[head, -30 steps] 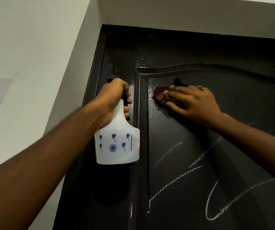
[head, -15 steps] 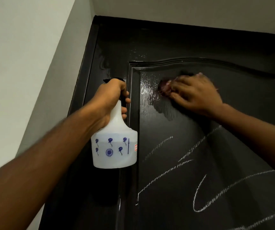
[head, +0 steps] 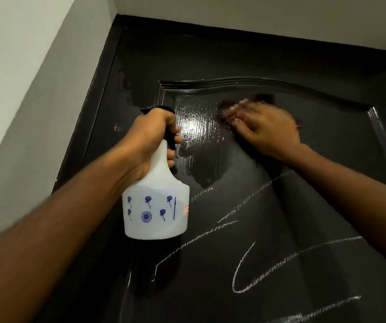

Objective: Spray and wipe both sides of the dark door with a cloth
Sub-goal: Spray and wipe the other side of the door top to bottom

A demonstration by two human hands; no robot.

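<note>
The dark door (head: pixel 304 206) is filling the view ahead, with its raised moulding (head: pixel 234 81) arching across the far top of the panel. The right hand (head: pixel 266 131) is pressing a reddish cloth (head: pixel 231 110) flat against the upper panel, fingers lying straight. Its grip is apart, with nothing clamped. The hand is blurring, so finer detail cannot be told. The left hand (head: pixel 151 134) is holding its grip clamped round the neck of the white spray bottle (head: pixel 157 206), to the left of the wiped spot.

Risks, as judged:
- **Smearing:** A wet patch (head: pixel 194 127) is shining between the two hands. Liquid running down from it could be reaching the chalk marks (head: pixel 257 276) nearer and lower, smearing them rather than lifting them.
- **Slipping:** A flat palm on wet gloss could be sliding off the cloth.
- **Knocking:** The bottle, hanging close to the door, could be knocking the panel edge.

Surroundings: a pale wall (head: pixel 24 89) is crowding in on the left and a lintel strip (head: pixel 234 10) is sitting just above the door — both cramping the reach into the far top corner. Only this face of the door is showing; the other side is out of sight.
</note>
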